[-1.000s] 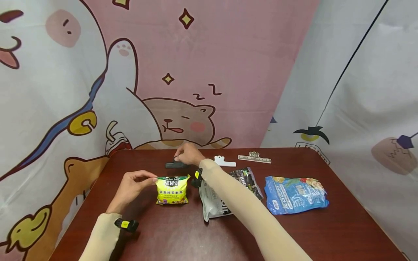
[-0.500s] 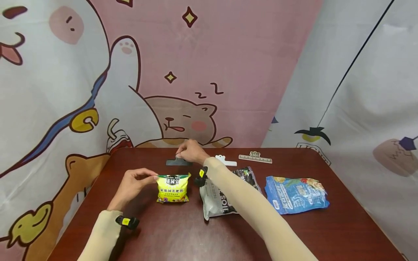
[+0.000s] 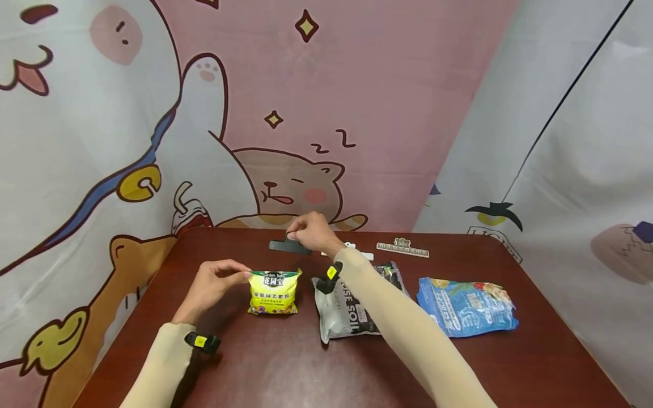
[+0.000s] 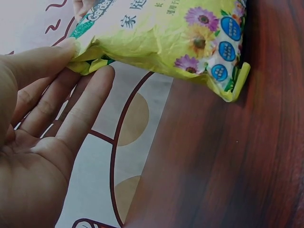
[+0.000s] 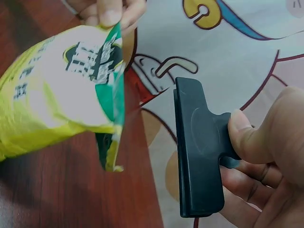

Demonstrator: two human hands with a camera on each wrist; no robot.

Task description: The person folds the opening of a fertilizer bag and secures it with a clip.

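My left hand (image 3: 209, 288) pinches the top left corner of a small yellow fertilizer bag (image 3: 274, 297), which stands upright on the table. The left wrist view shows its thumb on the bag's corner (image 4: 88, 52) and the other fingers extended. My right hand (image 3: 313, 231) holds a black bag clip (image 5: 197, 152) by its handle, between thumb and fingers. The clip's long jaws lie almost together with nothing between them. It is behind the yellow bag and apart from its green top edge (image 5: 116, 90). The right forearm partly covers a grey and black soil bag (image 3: 334, 314).
A white clip (image 3: 366, 256), partly hidden by the right arm, and a ruler-patterned clip (image 3: 403, 248) lie at the back of the table. To the right lies a blue bag (image 3: 469, 309). A cartoon-printed cloth (image 3: 388, 113) hangs behind the table (image 3: 285, 362).
The right hand has taken hold of the black clip and moved it slightly up and to the right. The left hand keeps its pinch on the yellow bag. The head view has shifted a little.
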